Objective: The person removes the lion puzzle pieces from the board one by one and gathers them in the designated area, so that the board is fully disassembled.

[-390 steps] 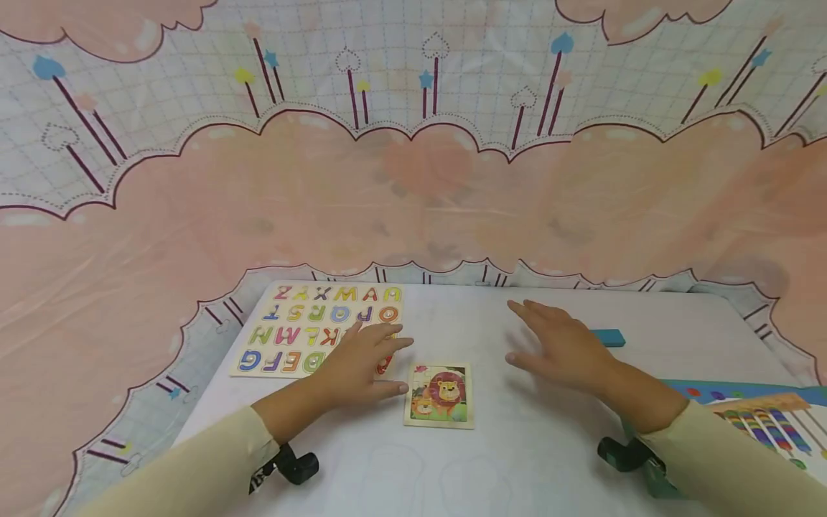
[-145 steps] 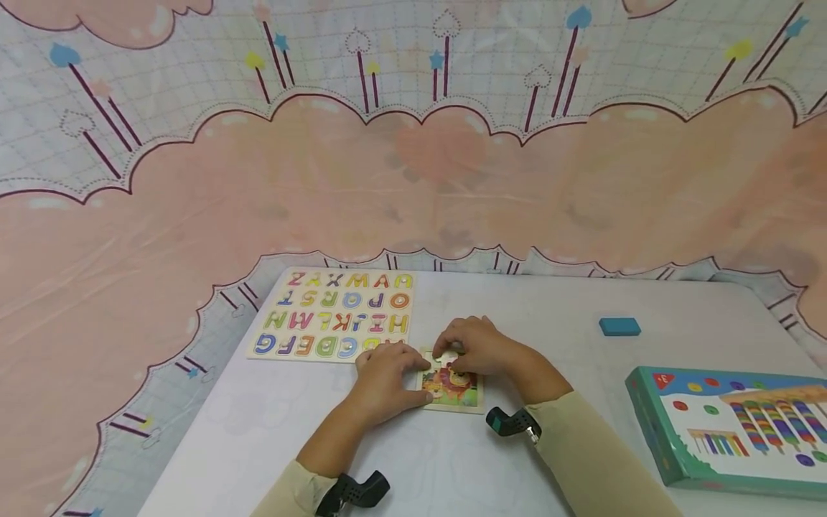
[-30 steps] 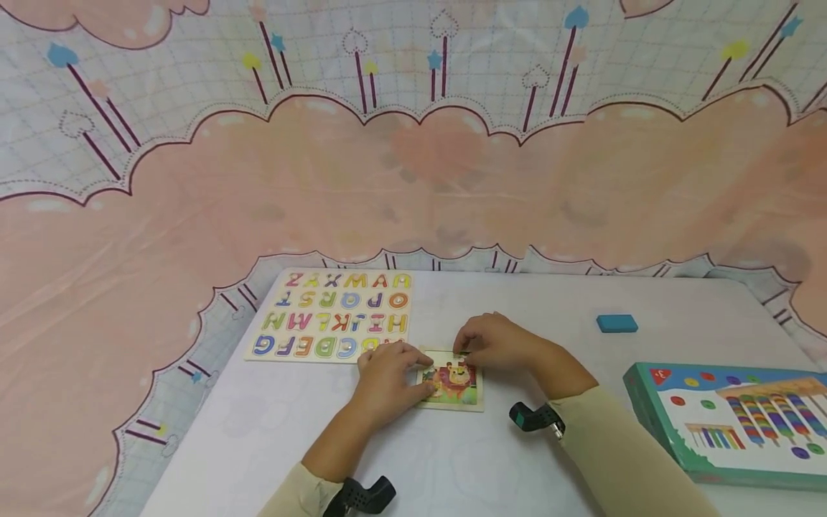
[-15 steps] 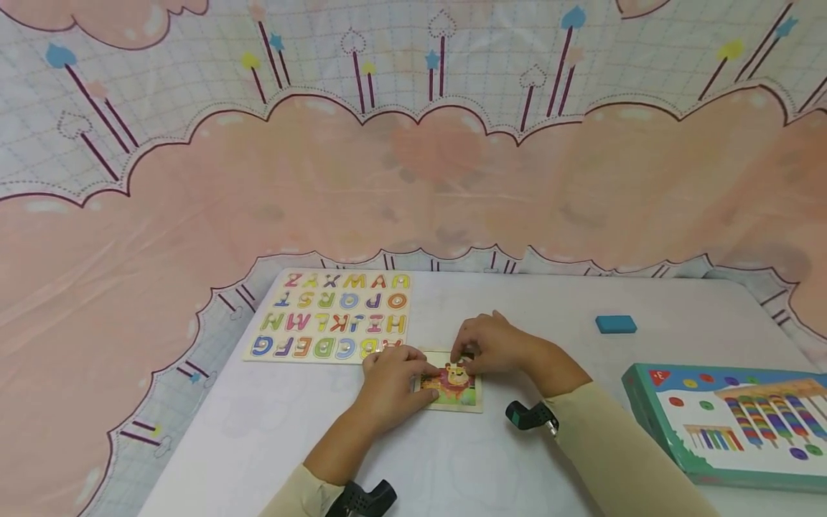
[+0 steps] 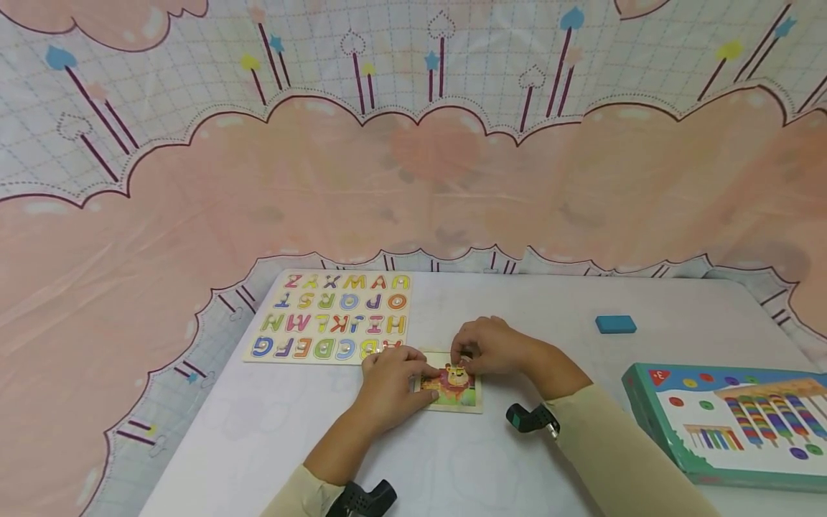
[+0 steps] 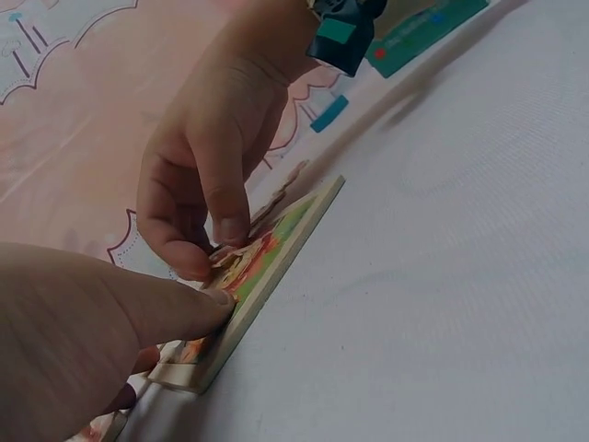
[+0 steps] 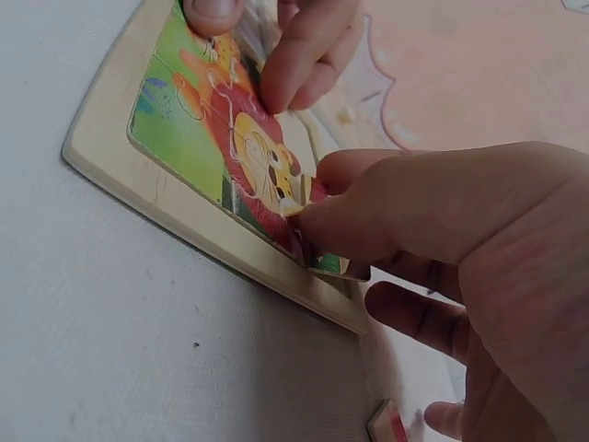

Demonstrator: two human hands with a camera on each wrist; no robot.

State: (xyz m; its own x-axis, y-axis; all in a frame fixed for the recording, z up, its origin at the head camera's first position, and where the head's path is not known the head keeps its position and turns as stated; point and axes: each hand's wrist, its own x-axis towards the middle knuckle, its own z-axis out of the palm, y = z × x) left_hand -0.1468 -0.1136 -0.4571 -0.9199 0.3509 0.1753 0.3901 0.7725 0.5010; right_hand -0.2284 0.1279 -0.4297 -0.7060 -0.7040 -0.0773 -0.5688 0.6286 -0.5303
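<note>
A small wooden lion jigsaw puzzle point(image 5: 460, 393) lies on the white table in front of both hands. My left hand point(image 5: 393, 384) lies over its left side, the thumb pressing on the picture and the index fingertip on its upper part. At the upper right corner my right hand point(image 5: 494, 348) pinches a puzzle piece point(image 7: 333, 265) between thumb and fingers; the right wrist view shows it tilted up from the tray. Pale bare wood shows along the picture's upper part. A loose red-faced piece point(image 7: 386, 422) shows below the right hand's fingers.
An alphabet board point(image 5: 329, 314) with colourful letters lies beyond my left hand. A blue block point(image 5: 616, 324) sits at the back right. In front of it is a boxed toy point(image 5: 730, 424) with a green edge. A patterned cloth point(image 5: 413, 179) hangs behind the table.
From open above the table, both hands have come onto the puzzle. The right hand has since moved from its upper middle to the upper right corner. Over the last half second little moves.
</note>
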